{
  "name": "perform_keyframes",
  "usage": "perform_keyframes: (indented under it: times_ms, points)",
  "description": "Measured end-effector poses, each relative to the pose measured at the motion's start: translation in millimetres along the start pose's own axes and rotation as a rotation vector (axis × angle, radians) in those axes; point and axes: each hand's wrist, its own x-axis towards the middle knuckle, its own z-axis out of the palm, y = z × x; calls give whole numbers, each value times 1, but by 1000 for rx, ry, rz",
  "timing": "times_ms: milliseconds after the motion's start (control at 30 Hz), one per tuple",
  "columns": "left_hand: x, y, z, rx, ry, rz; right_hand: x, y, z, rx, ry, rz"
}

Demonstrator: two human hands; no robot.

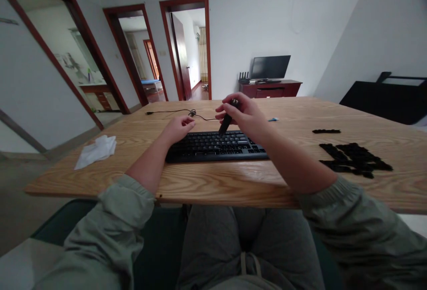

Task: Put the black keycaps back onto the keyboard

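At the upper left of the frame, a red-brown doorframe (95, 49), with a washbasin counter (95, 88) beyond. Lower at left, a crumpled white tissue (96, 151) on the wooden tabletop (196, 183). Farther right, near the tabletop's back edge, a thin black cable (171, 111), running from a plug (149, 113) through a small tangle (192, 112) toward the middle of the frame. Left of centre, the left hand (179, 129) at the upper left corner of a black keyboard (207, 146), in a grey-green sleeve (126, 196). Curls the left fingers loosely inward, thumb close to the index finger; cannot tell if touching at the tips. In the middle, the keyboard itself, lying flat near the front edge of the tabletop, long side across the frame. Holds a dark, slender object (225, 124) in the right hand (243, 112), pinched between thumb and fingers, tilted, with its lower end just above or on the keyboard; cannot tell which. Past the right wrist, a small blue item (273, 119) on the tabletop. In the upper right, a black screen (270, 66) on a dark red cabinet (287, 89). At the right of the frame, a short dark strip (326, 131) lying apart, and below it a cluster of dark, lumpy pieces (360, 159), some touching, too blurred to name.
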Motion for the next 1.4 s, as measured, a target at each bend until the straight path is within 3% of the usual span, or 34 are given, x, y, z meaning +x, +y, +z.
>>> perform_keyframes:
  times_ms: [100,167,267,367,467,700,933,1400]
  points:
    - [8,-33,-18,46,69,-94,-4,31,15,11,101,11]
    - [6,-35,-21,32,66,-94,-7,41,18,12,109,15]
    - [-6,-8,-12,5,-57,10,-11,40,17,13,90,-11]
    - [-20,30,6,-23,-306,185,-12,33,16,-2,87,-60]
    - [-27,47,19,39,-396,248,-11,30,14,-26,120,-87]
    - [-26,39,25,191,-430,296,-7,40,5,-52,187,-35]
    - [-26,42,33,319,-398,412,-10,42,5,-35,111,-62]
    - [-30,39,34,299,-410,460,-15,40,10,-67,77,-69]
